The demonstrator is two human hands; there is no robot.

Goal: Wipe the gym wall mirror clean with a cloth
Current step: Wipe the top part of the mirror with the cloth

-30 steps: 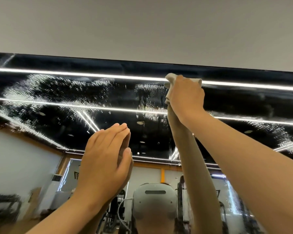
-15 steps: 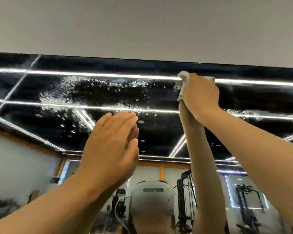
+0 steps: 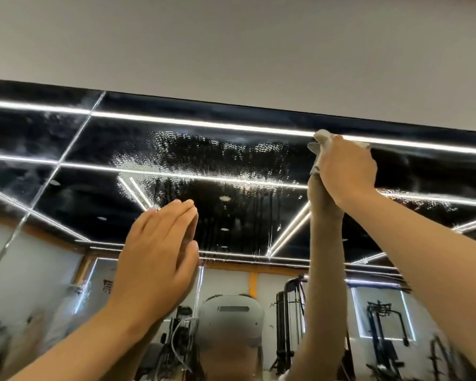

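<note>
The wall mirror (image 3: 245, 215) fills the lower two thirds of the head view, its top edge running under a plain grey wall. A patch of wet droplets (image 3: 204, 160) streaks the glass near the top. My right hand (image 3: 346, 171) is raised high and presses a small white cloth (image 3: 320, 144) against the mirror just under its top edge; most of the cloth is hidden behind the hand. My left hand (image 3: 160, 257) rests flat on the glass lower down, fingers straight and together.
The grey wall (image 3: 231, 45) above the mirror is bare. A vertical seam (image 3: 66, 149) between mirror panels runs at the left. Reflected in the glass are ceiling light strips, gym machines (image 3: 382, 339) and my head-worn camera (image 3: 231, 317).
My right hand with the cloth has swept to the right along the top of the mirror. The left hand has also shifted right. The droplet patch now lies left of the cloth.
</note>
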